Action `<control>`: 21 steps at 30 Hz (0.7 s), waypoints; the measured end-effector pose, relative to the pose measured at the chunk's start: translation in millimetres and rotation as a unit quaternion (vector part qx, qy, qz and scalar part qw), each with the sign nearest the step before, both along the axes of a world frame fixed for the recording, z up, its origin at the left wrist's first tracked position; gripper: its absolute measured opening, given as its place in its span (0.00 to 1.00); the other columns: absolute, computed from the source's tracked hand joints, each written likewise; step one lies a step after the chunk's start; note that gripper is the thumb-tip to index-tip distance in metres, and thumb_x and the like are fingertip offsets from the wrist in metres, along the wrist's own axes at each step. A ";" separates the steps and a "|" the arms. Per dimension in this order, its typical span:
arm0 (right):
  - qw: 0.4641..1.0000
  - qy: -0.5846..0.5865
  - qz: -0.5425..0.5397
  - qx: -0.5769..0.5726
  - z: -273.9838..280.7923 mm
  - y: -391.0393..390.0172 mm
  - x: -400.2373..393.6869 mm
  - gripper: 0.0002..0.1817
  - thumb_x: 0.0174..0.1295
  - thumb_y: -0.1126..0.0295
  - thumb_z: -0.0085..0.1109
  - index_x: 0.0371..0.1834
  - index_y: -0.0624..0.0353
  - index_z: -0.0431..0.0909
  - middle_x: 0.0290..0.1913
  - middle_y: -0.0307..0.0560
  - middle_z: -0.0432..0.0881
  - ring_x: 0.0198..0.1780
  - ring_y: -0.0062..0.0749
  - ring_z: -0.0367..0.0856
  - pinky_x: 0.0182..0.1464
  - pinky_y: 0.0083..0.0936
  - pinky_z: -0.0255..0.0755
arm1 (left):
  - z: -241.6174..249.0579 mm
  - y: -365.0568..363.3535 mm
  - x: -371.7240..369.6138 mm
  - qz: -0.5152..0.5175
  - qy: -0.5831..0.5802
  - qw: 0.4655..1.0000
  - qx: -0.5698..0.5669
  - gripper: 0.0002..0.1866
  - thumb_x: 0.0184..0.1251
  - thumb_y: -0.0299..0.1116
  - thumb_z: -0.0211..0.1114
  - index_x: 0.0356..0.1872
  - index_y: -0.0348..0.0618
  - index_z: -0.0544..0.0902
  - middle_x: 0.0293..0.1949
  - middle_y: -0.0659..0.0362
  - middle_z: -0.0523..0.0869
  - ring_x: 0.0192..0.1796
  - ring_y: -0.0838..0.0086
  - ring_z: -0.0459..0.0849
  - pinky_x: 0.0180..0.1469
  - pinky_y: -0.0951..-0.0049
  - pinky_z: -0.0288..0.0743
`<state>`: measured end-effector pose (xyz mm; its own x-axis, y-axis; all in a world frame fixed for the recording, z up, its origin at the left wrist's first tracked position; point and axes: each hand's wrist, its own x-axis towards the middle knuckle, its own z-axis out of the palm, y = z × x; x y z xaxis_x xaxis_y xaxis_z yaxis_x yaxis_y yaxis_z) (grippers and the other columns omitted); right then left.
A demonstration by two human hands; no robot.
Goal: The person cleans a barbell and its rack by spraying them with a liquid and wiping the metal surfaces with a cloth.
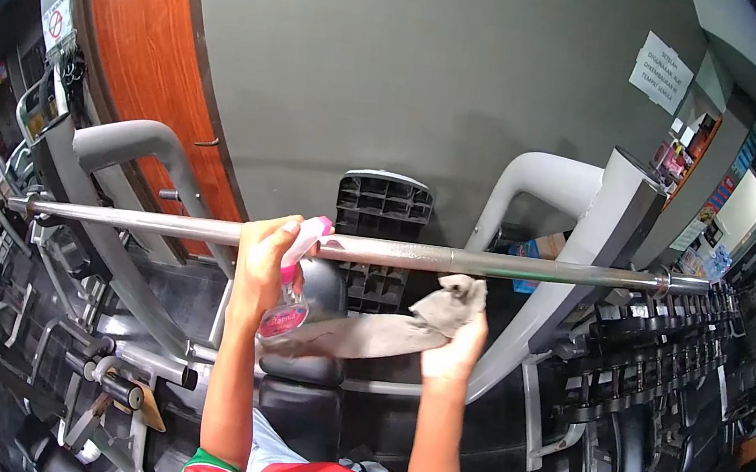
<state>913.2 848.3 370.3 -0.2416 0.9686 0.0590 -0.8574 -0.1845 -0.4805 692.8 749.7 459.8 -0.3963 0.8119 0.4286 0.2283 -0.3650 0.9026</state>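
Note:
A clear spray bottle (285, 315) with a pink and white spray head is gripped in my left hand (261, 264). That hand overlaps the long metal barbell (506, 267), and the pink nozzle points right along it. My right hand (456, 349) is closed on a grey cloth (449, 313) just below the bar. One bunched end of the cloth rises over my fingers, while a long part stretches left toward the bottle, smeared by motion. My right fingertips are hidden behind the fabric.
Grey rack uprights (535, 298) stand on both sides of the bar. Below it is a black padded bench (299, 415). A dumbbell rack (626, 370) fills the right side. Behind are a grey wall (417, 71), a black plastic step (384, 201) and a wooden door (143, 37).

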 end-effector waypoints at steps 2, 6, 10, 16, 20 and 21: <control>0.998 -0.023 -0.052 -0.038 5.6 -3.2 16.3 0.15 0.78 0.55 0.49 0.52 0.51 0.80 0.45 0.33 0.83 0.46 0.23 0.81 0.51 0.26 0.76 | -0.4 2.4 1.0 0.002 -0.009 1.000 0.007 0.26 0.74 0.47 0.52 0.29 0.30 0.82 0.24 0.58 0.81 0.15 0.75 0.76 0.15 0.76 0.68; 0.995 -0.063 -0.080 0.007 -3.9 -10.7 41.4 0.20 0.80 0.59 0.46 0.68 0.55 0.73 0.59 0.36 0.80 0.55 0.25 0.80 0.58 0.27 0.76 | -4.6 2.4 -3.4 -0.011 -0.011 1.000 -0.003 0.26 0.74 0.47 0.52 0.31 0.30 0.83 0.24 0.58 0.82 0.15 0.75 0.77 0.15 0.76 0.68; 0.945 -0.217 -0.244 0.002 -6.2 -20.1 56.3 0.23 0.81 0.65 0.44 0.74 0.62 0.66 0.69 0.44 0.73 0.65 0.31 0.74 0.68 0.30 0.67 | -2.5 5.6 -4.5 -0.030 -0.028 0.999 -0.015 0.25 0.74 0.46 0.50 0.34 0.30 0.83 0.27 0.55 0.85 0.15 0.74 0.79 0.16 0.76 0.70; 0.830 -0.407 -0.344 0.164 4.8 -20.8 96.7 0.14 0.80 0.71 0.44 0.60 0.67 0.72 0.53 0.45 0.78 0.55 0.26 0.74 0.60 0.25 0.67 | 10.5 10.3 24.8 -0.096 -0.011 0.994 -0.050 0.28 0.71 0.53 0.49 0.32 0.32 0.81 0.29 0.49 0.86 0.13 0.72 0.79 0.13 0.74 0.72; 0.822 -0.414 -0.345 0.185 0.1 -15.5 105.5 0.14 0.80 0.71 0.44 0.61 0.66 0.73 0.53 0.45 0.78 0.55 0.27 0.74 0.60 0.25 0.67 | 27.2 30.1 71.3 -0.098 0.053 0.989 -0.096 0.27 0.74 0.50 0.51 0.33 0.31 0.82 0.25 0.54 0.84 0.15 0.72 0.79 0.16 0.74 0.70; 0.752 -0.488 -0.382 0.222 -0.9 -12.4 105.9 0.13 0.81 0.67 0.42 0.61 0.60 0.72 0.47 0.41 0.77 0.49 0.24 0.74 0.51 0.22 0.73 | 29.9 34.6 81.7 -0.095 0.069 0.988 -0.101 0.26 0.74 0.48 0.50 0.33 0.32 0.83 0.24 0.55 0.84 0.16 0.73 0.78 0.18 0.75 0.69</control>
<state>1019.1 835.9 369.4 0.2381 0.7832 0.5744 0.1702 0.5486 -0.8186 774.5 784.3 489.7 -0.1771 0.9406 0.2898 0.2985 -0.2292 0.9265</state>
